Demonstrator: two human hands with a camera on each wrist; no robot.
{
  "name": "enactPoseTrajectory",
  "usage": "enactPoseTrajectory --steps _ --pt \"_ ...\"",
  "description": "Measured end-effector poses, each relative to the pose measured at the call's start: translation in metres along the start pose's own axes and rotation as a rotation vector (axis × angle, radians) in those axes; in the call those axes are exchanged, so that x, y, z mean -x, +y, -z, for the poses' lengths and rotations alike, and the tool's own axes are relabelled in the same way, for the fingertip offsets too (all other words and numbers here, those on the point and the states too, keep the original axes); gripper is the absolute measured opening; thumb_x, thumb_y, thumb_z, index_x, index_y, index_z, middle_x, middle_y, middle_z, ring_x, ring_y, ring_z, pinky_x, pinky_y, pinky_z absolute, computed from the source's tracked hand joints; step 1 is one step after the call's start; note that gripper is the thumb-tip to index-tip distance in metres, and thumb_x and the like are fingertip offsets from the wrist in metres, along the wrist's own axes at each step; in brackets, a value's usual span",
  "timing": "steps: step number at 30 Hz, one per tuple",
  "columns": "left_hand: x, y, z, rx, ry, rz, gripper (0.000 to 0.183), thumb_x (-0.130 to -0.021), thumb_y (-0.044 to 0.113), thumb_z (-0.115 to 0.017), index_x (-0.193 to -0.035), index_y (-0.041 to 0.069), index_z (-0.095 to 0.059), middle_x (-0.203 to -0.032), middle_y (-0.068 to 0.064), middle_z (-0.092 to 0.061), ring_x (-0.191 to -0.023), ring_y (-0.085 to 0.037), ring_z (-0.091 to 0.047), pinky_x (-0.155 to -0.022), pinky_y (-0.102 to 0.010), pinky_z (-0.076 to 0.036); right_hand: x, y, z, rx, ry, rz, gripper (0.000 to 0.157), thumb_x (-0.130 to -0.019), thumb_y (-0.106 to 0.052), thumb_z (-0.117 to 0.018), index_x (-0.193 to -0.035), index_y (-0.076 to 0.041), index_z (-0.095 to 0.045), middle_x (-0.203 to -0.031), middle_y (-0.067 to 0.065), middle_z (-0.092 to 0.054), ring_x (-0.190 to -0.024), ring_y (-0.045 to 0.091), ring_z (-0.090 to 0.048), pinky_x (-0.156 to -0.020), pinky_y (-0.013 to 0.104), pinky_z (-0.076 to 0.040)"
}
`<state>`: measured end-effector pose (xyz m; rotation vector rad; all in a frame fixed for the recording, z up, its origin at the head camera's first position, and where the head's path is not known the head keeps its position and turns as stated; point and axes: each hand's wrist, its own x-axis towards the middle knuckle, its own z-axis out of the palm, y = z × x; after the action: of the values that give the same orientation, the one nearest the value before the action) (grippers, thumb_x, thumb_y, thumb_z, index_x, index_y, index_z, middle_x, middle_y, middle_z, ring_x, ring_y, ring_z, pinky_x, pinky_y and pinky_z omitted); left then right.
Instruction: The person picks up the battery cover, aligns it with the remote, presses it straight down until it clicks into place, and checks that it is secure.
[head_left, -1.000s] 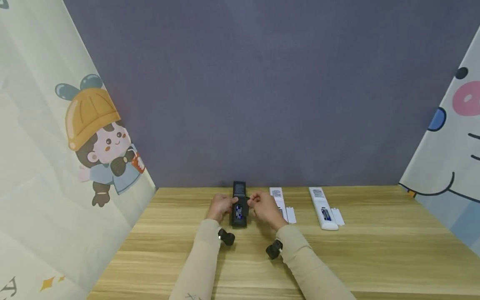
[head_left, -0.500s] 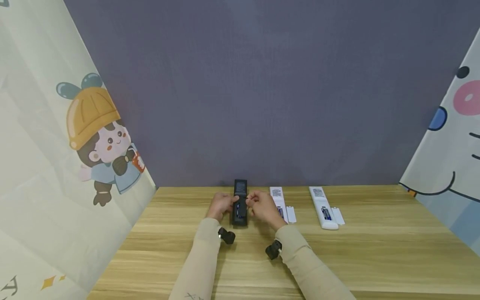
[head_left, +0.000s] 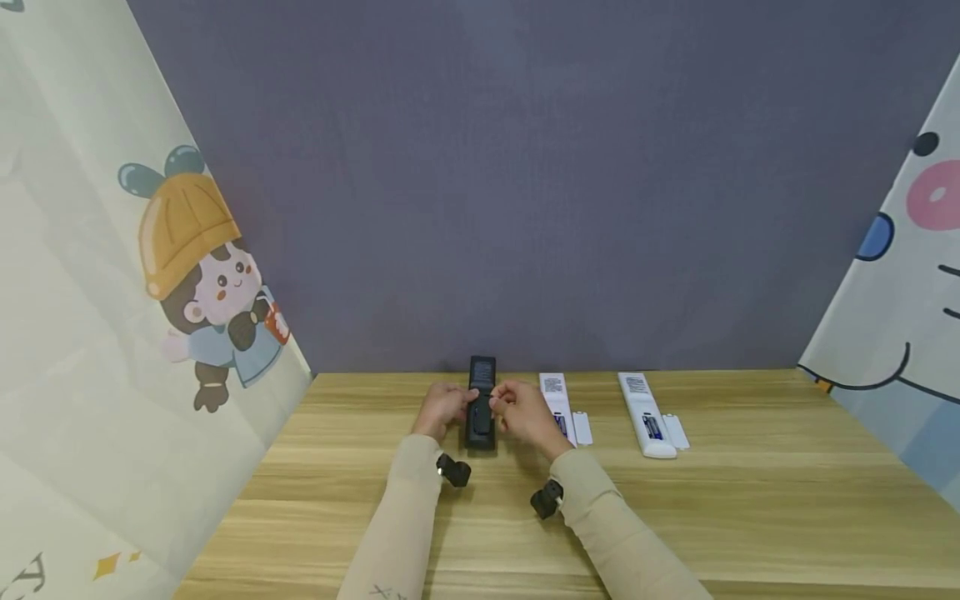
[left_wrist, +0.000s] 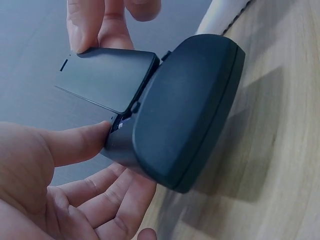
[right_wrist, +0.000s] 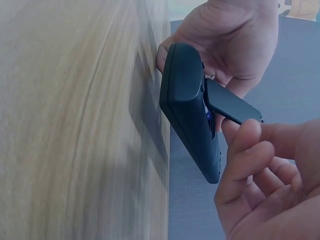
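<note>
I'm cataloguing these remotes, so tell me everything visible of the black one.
The black remote looks like smooth plastic, long with a rounded near end. It is held back side up, left of the white remotes. Its cover stands tilted, not closed; a blue battery just shows beneath. The left hand grips it; the right hand pinches the cover.
</note>
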<state>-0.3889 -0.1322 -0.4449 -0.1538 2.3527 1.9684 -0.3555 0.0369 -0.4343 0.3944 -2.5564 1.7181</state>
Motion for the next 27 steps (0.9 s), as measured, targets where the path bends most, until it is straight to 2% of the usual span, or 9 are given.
enactPoseTrajectory --steps 6,13,21,27 --pt "0.0019 0.0023 -0.0003 -0.014 0.006 0.001 0.022 -0.098 0.011 -0.067 -0.105 -0.009 -0.072 -0.07 0.0 -0.066 -0.06 -0.013 -0.064 -0.062 -0.027 -0.053 -0.0004 0.0013 -0.0005 -0.008 -0.006 0.018 0.008 -0.099 -0.006 -0.064 -0.092 -0.005 -0.064 -0.078 0.017 -0.069 -0.051 0.015 -0.055 -0.048 0.025 -0.042" --pt "0.0038 0.0033 -0.0013 -0.024 0.009 -0.012 0.022 -0.098 0.011 -0.067 -0.104 -0.009 -0.072 -0.074 -0.001 -0.066 -0.062 -0.014 -0.064 -0.065 -0.031 -0.056 -0.0003 0.0018 -0.0006 0.001 -0.007 0.024 0.007 -0.099 -0.006 -0.064 -0.092 -0.005 -0.064 -0.078 0.015 -0.069 -0.051 0.015 -0.056 -0.048 0.024 -0.043" --pt "0.0034 0.0027 -0.0014 -0.022 0.013 -0.023 0.022 -0.098 0.01 -0.067 -0.104 -0.01 -0.073 -0.075 -0.002 -0.068 -0.063 -0.015 -0.065 -0.069 -0.034 -0.057 -0.0003 0.0008 -0.0007 -0.012 -0.011 0.036 0.006 -0.099 -0.003 -0.063 -0.093 -0.004 -0.065 -0.076 0.014 -0.068 -0.052 0.02 -0.058 -0.048 0.025 -0.043" --pt "0.0025 0.0032 -0.0012 -0.032 0.02 -0.019 0.023 -0.098 0.012 -0.067 -0.103 -0.009 -0.073 -0.075 -0.002 -0.067 -0.064 -0.015 -0.064 -0.076 -0.04 -0.058 -0.0006 0.0014 -0.0014 -0.01 -0.02 0.036 0.006 -0.099 -0.002 -0.062 -0.093 -0.003 -0.064 -0.076 0.014 -0.067 -0.056 0.031 -0.062 -0.047 0.024 -0.042"
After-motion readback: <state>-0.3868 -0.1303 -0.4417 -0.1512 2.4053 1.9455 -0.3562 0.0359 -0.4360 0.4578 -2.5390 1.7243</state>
